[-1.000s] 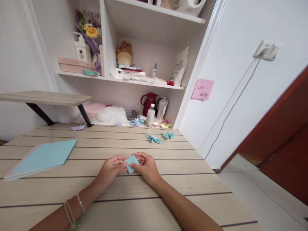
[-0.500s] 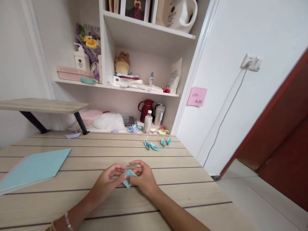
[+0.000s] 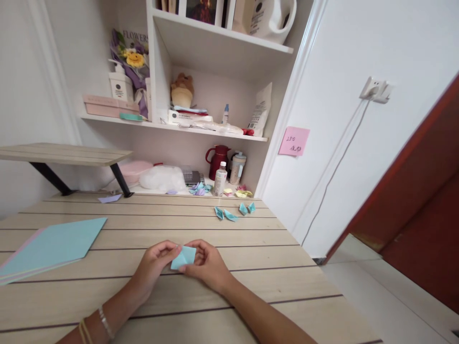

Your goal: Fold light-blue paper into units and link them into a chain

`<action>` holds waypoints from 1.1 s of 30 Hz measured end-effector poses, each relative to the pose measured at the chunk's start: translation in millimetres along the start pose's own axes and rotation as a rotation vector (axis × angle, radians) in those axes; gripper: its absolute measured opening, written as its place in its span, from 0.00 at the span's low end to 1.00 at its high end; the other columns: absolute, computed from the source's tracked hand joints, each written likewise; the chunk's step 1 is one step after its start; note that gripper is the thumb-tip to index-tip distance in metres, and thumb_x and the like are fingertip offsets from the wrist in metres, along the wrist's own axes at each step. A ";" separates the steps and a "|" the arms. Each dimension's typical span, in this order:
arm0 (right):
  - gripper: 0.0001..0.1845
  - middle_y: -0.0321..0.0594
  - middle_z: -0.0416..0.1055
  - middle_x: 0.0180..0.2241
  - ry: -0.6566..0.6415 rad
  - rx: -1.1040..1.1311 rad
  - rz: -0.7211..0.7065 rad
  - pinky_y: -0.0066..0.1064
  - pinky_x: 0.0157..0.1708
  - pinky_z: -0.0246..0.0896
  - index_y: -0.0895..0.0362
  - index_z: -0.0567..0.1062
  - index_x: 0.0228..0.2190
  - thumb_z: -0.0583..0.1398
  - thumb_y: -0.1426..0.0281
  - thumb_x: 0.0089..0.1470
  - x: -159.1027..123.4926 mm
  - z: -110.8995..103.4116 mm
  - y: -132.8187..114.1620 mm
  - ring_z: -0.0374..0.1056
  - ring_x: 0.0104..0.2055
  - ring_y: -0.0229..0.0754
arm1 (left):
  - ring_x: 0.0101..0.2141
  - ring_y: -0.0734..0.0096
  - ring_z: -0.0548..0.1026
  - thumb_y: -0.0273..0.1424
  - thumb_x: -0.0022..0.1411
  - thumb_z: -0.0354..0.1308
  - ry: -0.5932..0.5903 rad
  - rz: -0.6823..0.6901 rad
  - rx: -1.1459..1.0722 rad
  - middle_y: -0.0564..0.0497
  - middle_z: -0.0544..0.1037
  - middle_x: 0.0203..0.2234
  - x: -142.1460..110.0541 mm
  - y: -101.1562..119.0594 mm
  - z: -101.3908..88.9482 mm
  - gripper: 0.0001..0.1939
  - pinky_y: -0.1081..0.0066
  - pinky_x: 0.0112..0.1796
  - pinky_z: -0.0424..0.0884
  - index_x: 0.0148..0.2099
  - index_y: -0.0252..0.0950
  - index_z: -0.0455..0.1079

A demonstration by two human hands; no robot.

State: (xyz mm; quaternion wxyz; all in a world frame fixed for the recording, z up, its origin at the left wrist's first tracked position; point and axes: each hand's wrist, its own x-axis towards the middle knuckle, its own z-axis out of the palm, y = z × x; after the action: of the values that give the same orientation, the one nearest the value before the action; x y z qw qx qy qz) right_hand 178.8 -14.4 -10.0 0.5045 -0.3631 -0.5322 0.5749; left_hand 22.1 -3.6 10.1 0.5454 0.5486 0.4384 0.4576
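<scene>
Between my hands, just over the wooden table [image 3: 251,282], is a small folded piece of light-blue paper [image 3: 183,258], now showing a flat, roughly square face. My left hand [image 3: 158,260] pinches its upper left edge between thumb and fingers. On the other side, my right hand [image 3: 208,263] holds it with the thumb at the lower edge and the fingers behind, partly hidden. Farther back on the table stand several small blue folded paper pieces [image 3: 230,216]. A stack of coloured paper sheets [image 3: 68,239], blue on top, lies to the left.
A raised wooden stand [image 3: 64,155] on black legs is at the back left, with a purple folded paper [image 3: 109,198] by its leg. Along the back are a plastic bottle [image 3: 220,179], a red jug [image 3: 216,160] and a heap of folded papers [image 3: 200,189]. White shelves [image 3: 215,132] rise above.
The paper has turned from a diamond with an upright fold to a flatter square face. Both hands have shifted slightly left, and their grip on it has changed.
</scene>
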 end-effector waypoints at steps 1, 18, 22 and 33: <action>0.25 0.31 0.68 0.23 -0.016 -0.014 0.003 0.23 0.23 0.56 0.57 0.71 0.31 0.70 0.69 0.26 -0.4 0.6 0.2 0.61 0.23 0.32 | 0.23 0.74 0.67 0.38 0.47 0.61 0.007 0.001 -0.018 0.54 0.71 0.19 -0.2 -0.2 0.4 0.12 0.76 0.24 0.62 0.24 0.34 0.70; 0.19 0.33 0.67 0.16 0.007 -0.046 -0.042 0.22 0.16 0.50 0.60 0.75 0.23 0.59 0.55 0.45 3.6 -13.8 -11.4 0.56 0.15 0.30 | 0.22 0.70 0.74 0.38 0.48 0.61 -0.075 -0.044 -0.081 0.50 0.77 0.21 0.0 -1.5 1.3 0.12 0.71 0.26 0.72 0.30 0.33 0.69; 0.19 0.39 0.73 0.21 0.063 0.056 -0.053 0.26 0.23 0.61 0.60 0.76 0.28 0.64 0.57 0.39 4.5 -13.6 -13.8 0.67 0.23 0.37 | 0.28 0.65 0.77 0.36 0.46 0.63 -0.058 -0.021 -0.132 0.47 0.79 0.26 1.1 -3.4 1.3 0.14 0.68 0.31 0.74 0.32 0.32 0.70; 0.17 0.40 0.76 0.26 -0.007 0.066 -0.104 0.33 0.33 0.64 0.58 0.78 0.31 0.67 0.64 0.36 5.4 -24.6 -14.7 0.70 0.28 0.40 | 0.29 0.63 0.78 0.34 0.46 0.64 0.017 0.125 -0.119 0.47 0.80 0.24 1.3 -4.5 -1.9 0.11 0.65 0.37 0.73 0.29 0.31 0.70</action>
State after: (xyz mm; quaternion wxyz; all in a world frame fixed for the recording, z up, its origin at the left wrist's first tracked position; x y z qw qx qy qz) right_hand 203.9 -4.3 0.8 0.5436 -0.3159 -0.5328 0.5665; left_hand 20.5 -1.8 5.6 0.5435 0.5377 0.3800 0.5207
